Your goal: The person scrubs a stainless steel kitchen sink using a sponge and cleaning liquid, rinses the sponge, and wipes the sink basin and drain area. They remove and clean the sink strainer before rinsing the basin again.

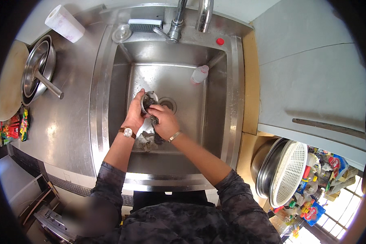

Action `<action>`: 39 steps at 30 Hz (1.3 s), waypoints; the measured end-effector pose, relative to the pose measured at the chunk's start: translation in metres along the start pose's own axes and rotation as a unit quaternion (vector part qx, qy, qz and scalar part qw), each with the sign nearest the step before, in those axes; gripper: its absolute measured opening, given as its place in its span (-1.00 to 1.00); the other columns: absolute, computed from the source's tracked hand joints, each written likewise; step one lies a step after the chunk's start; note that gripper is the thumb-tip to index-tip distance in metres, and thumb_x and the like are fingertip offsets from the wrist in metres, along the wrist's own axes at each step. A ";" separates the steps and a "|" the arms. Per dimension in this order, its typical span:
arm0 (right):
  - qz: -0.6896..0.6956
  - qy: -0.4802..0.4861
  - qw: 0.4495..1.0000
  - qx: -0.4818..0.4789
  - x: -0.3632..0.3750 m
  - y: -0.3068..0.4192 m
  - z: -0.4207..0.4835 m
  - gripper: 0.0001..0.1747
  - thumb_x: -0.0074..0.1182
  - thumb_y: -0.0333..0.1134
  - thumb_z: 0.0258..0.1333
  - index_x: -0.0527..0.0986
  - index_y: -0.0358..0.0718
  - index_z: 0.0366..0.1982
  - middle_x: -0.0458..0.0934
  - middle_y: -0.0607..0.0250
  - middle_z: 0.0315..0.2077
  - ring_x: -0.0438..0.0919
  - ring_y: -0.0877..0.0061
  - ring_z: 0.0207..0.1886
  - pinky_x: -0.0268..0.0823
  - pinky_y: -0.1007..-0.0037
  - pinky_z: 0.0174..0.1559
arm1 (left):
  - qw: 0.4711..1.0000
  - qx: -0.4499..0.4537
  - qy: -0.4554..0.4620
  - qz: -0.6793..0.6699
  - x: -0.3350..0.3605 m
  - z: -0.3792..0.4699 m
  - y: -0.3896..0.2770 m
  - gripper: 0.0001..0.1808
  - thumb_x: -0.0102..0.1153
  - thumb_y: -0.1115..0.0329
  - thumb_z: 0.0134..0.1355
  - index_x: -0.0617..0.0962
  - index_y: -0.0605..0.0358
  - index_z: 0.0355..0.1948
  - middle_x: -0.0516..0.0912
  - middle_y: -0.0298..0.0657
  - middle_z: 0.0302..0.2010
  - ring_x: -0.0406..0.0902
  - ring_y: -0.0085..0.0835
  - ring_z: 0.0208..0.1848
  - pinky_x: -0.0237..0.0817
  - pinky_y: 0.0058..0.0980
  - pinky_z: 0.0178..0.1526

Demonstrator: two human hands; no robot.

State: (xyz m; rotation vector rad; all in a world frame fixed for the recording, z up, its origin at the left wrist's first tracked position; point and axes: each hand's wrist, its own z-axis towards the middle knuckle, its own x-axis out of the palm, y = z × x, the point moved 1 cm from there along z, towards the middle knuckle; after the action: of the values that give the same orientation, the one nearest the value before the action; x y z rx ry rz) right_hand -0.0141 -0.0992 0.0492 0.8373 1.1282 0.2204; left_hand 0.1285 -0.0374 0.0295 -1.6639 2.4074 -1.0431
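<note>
Over the stainless steel sink [189,122], my left hand [135,110] grips a small round metal cup [145,100], tilted with its mouth towards my right hand. My right hand [164,119] holds a dark grey scourer [154,120], probably steel wool; more dark stuff shows inside the cup. Below the hands a crumpled pale cloth or wad [146,141] lies on the sink floor beside dark material. Just behind my right fingers is the drain [168,105], partly hidden. A whitish plastic bottle [199,75] without its cap rests near the sink's back right corner.
Behind the sink stand a faucet [174,30], a brush [145,26], a clear round lid [122,33] and a red cap [220,41]. At left are metal bowls with a handled utensil [48,84], a cutting board [10,82] and a paper roll [64,23]. A white colander [289,174] leans at right.
</note>
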 end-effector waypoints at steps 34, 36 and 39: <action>-0.114 0.107 0.972 -0.173 -0.021 0.008 0.028 -0.73 0.12 -0.36 0.02 0.61 -0.13 -0.18 0.58 0.50 -0.17 0.44 0.45 -0.01 0.21 0.31 0.04 | 0.998 -0.010 0.049 -0.033 0.006 -0.023 -0.007 -0.63 -0.13 0.00 0.43 0.55 -0.03 -0.36 0.55 -0.41 -0.55 0.46 -0.57 -0.59 0.10 -0.55 -0.72; -0.229 0.041 0.941 -0.247 -0.028 0.007 0.031 -0.80 0.03 -0.30 0.09 0.61 -0.10 -0.26 0.57 0.49 -0.20 0.43 0.52 -0.02 0.21 0.33 0.02 | 0.999 -0.035 0.027 -0.024 0.005 -0.025 -0.005 -0.62 -0.14 -0.02 0.43 0.55 -0.03 -0.34 0.57 -0.38 -0.52 0.49 -0.54 -0.55 0.16 -0.57 -0.70; -0.247 0.118 0.950 -0.151 -0.024 0.010 0.027 -0.78 0.04 -0.32 0.07 0.60 -0.11 -0.23 0.57 0.45 -0.20 0.43 0.51 -0.03 0.20 0.35 0.02 | 0.998 -0.011 0.059 0.003 0.003 -0.019 0.001 -0.63 -0.11 -0.05 0.41 0.55 -0.04 -0.32 0.60 -0.39 -0.46 0.50 -0.56 -0.52 0.16 -0.58 -0.70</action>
State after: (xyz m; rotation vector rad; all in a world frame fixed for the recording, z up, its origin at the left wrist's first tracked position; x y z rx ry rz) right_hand 0.0008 -0.1179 0.0777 0.2437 1.4488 0.0705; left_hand 0.1191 -0.0304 0.0453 -1.6440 2.5026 -1.1485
